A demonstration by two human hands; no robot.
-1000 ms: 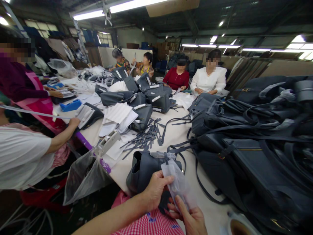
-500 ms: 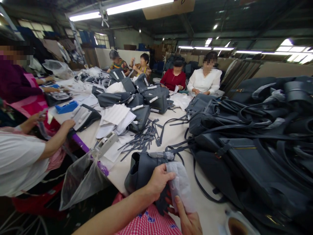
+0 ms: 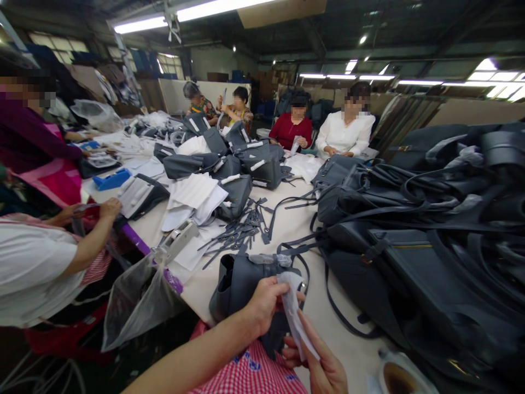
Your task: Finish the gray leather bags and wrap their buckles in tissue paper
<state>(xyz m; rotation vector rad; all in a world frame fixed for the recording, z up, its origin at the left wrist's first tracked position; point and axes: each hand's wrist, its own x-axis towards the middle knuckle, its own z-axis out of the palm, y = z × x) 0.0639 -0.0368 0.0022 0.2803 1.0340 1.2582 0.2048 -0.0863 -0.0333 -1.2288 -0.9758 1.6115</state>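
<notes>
A thin white wrapping sheet (image 3: pixel 292 300), folded into a narrow strip, is held between my two hands. My left hand (image 3: pixel 263 302) pinches its upper end between thumb and fingers. Lower down, my right hand (image 3: pixel 322 358) grips the sheet's other end, its fingers partly behind it. Just behind my left hand, a dark blue-grey leather bag (image 3: pixel 240 287) rests at the table edge with its mouth facing left. Clear plastic film covers the wrapped handle (image 3: pixel 268 260) on its top. My hands and the sheet hide part of the bag's right side.
Dark bags with long straps (image 3: pixel 394 273) heap up on the right. Beyond my bag lie loose leather straps (image 3: pixel 246 230), a tape dispenser (image 3: pixel 180 241) and white papers (image 3: pixel 192 197). A cup (image 3: pixel 397 377) stands at lower right. Co-workers sit left and across the table.
The white sheet has gone from broad and flat to a narrow folded strip. My right hand has turned and shifted slightly right; my left hand has stayed nearly in place.
</notes>
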